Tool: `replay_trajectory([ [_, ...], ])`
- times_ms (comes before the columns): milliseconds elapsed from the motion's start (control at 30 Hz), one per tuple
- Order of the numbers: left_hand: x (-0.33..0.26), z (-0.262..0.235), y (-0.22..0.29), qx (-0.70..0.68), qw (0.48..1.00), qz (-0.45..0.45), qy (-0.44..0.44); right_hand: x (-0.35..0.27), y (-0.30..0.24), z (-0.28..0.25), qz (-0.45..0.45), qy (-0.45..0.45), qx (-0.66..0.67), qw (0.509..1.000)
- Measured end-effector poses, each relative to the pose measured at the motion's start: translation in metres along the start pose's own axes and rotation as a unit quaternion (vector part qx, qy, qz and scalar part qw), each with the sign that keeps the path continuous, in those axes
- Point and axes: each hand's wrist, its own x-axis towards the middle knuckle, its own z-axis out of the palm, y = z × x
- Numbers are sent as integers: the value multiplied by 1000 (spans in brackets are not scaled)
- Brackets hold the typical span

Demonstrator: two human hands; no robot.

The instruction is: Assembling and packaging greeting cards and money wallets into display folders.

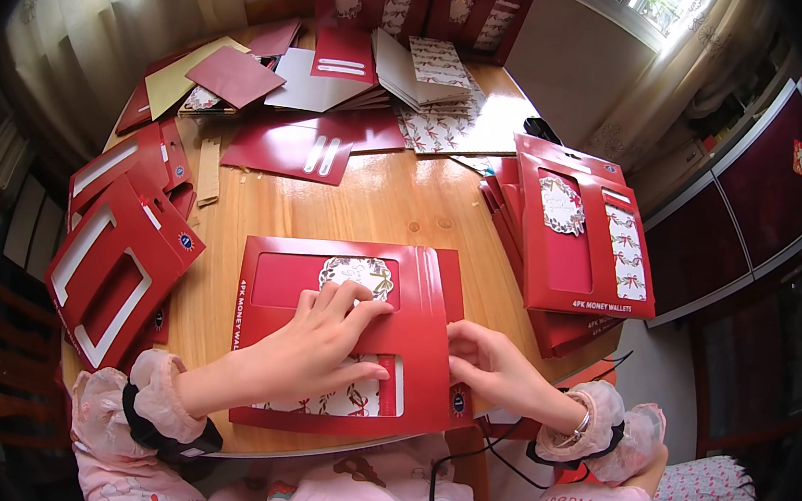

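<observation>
A light-brown wooden table (414,215) bore a flat red windowed cardboard packet (423,325) before the person, white lettering down its left edge. Similarly lettered red cardboard packets (570,252) were stacked to the right. The left hand (323,342), loosely spread, rested on the packet, partly hiding its windows. The half-curled right hand (498,368) met its right edge; whether it gripped was unclear. Nearby showed a small dark-blue printed emblem (459,399).

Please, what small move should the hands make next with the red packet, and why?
Probably the right hand should press along the packet's right edge, while the left hand steadies it. The right hand's fingers are curled at that edge, where a red strip shows beyond the front panel, and the left hand lies across the front.
</observation>
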Motion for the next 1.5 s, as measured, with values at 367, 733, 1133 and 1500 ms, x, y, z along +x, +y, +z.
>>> replay_trajectory([
  [367, -4, -11, -16, -70, 997, 15, 14, -18, -22, 17, 52, 90, 134, 985],
  [733, 5, -48, 18, -1, 946, -45, 321, -3, -133, 22, -276, 141, -352, 883],
  [1133, -23, -43, 15, 186, 832, 7, 523, 9, -167, 49, -428, 43, -594, 680],
  [1500, 4, -107, 44, 269, 916, 115, 275, 2, -149, 41, -444, 107, -613, 644],
])
